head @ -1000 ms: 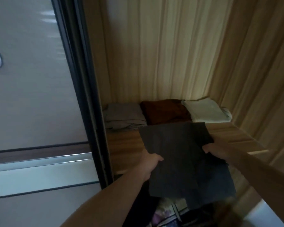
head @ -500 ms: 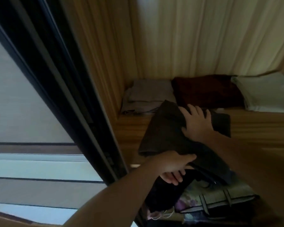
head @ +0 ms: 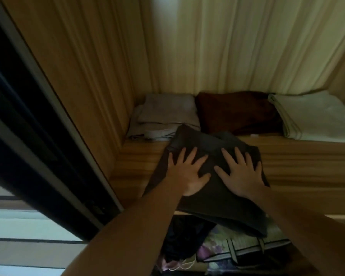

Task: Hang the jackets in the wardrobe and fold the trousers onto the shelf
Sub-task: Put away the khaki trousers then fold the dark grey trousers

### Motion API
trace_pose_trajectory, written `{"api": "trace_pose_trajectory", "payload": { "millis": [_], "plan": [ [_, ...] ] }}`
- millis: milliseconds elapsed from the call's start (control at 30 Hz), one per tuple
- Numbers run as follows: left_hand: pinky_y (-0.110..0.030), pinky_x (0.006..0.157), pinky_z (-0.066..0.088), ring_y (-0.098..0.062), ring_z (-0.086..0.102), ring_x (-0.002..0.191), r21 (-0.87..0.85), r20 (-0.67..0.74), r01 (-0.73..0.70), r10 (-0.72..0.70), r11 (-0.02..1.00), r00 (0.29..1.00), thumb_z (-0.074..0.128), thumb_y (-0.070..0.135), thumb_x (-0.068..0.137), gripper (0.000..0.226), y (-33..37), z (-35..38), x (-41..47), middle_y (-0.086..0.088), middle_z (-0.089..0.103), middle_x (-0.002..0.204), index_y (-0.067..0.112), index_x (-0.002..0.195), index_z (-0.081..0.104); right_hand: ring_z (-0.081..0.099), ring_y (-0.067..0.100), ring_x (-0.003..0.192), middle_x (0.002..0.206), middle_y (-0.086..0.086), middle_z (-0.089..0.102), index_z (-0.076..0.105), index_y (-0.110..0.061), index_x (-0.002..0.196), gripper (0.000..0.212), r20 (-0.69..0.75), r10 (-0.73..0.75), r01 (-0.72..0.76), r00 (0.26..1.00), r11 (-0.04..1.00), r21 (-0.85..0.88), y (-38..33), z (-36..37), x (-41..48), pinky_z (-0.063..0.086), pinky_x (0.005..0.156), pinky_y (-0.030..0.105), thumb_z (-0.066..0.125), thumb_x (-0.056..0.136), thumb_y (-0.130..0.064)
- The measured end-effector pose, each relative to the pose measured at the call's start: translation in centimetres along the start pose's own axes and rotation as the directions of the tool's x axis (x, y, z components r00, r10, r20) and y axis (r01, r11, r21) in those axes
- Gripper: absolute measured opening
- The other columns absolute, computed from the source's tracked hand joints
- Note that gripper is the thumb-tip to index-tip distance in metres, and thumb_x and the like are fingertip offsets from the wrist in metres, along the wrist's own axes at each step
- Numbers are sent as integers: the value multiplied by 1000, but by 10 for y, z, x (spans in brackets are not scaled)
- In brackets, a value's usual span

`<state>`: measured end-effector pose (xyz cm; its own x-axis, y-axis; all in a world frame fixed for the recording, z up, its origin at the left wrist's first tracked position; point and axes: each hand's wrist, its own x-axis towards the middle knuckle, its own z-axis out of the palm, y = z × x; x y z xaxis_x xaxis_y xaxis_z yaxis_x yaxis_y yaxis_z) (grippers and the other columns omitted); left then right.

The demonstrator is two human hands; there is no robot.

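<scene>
Folded dark grey trousers [head: 211, 202] lie on the wooden wardrobe shelf [head: 307, 166], their near end hanging over the shelf's front edge. My left hand [head: 185, 172] lies flat on the trousers' left part with fingers spread. My right hand [head: 241, 172] presses flat on their right part, fingers spread too. Both palms rest on the cloth side by side, a small gap between the thumbs.
Three folded piles line the back of the shelf: a light grey pile [head: 163, 116], a dark brown pile [head: 237, 112] and a pale cream pile [head: 311, 116]. The sliding door frame [head: 38, 136] stands at left. Below the shelf sit dark clothes and a patterned bag [head: 237, 250].
The trousers went from held in the air to lying on the shelf. My left hand left their near edge and now lies flat on top beside my right hand.
</scene>
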<state>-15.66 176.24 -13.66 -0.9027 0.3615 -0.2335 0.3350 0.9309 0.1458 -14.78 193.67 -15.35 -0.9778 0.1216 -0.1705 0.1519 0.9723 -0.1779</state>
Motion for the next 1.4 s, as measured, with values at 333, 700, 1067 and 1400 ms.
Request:
{"api": "trace_pose_trajectory", "payload": {
  "millis": [333,700,1067,1400],
  "plan": [
    [-67,110,-9,-36,4,147,9,-191,305,-298,952,935,26,56,96,64,0,-1,-32,-9,13,159,28,152,13,-9,26,149,163,-8,-8,-1,-48,150,61,94,-287,295,953,951,-90,-47,6,25,-6,118,52,20,95,-65],
    [-54,118,-9,-27,-17,149,-137,-143,383,-401,913,905,14,48,102,53,-42,2,11,6,-18,162,44,151,-6,-9,29,149,164,-3,-3,5,-43,152,54,-22,-99,100,995,993,55,-104,24,23,-8,114,61,17,100,-52],
    [-51,120,-6,-24,-8,150,-186,-212,277,-313,943,926,17,45,104,48,-65,-3,38,9,-6,164,46,151,9,-9,23,150,164,-5,-3,6,-33,154,67,-46,-349,349,936,937,6,-95,36,-48,-9,117,51,18,95,-63],
    [-56,117,-9,-26,-6,150,-210,-173,481,-516,851,839,15,46,103,50,-30,-3,-38,3,3,164,40,152,13,-4,24,150,164,-5,-1,5,-37,153,65,-36,-312,309,950,949,-66,-105,36,-9,-3,119,54,21,95,-61]
  ]
}}
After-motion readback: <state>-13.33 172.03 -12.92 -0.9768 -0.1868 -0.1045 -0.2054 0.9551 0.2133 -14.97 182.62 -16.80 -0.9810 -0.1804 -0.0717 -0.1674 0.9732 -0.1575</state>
